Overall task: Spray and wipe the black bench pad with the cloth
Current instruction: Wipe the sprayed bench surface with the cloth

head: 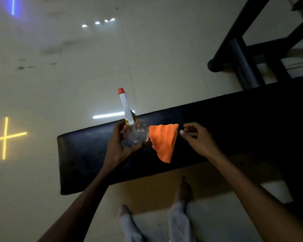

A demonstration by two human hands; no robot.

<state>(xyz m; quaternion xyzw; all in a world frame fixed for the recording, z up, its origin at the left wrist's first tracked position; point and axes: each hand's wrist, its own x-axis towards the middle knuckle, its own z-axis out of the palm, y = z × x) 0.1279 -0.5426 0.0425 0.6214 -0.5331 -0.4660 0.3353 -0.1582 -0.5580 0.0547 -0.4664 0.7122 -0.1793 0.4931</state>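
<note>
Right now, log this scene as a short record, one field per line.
left hand: wrapped around the spray bottle, held over the pad
spray bottle: clear body, white nozzle with a red tip pointing away from the person
right hand: fingers loosely curled just right of the cloth; contact unclear
cloth: orange, lying on the pad between the hands
bench pad: black, wet or dry cannot be told
floor: pale, glossy, with light reflections

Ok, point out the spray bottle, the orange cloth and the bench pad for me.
spray bottle [136, 134], head view, clear body.
orange cloth [164, 140], head view, middle of the fabric.
bench pad [234, 123], head view, bare top surface.
</note>
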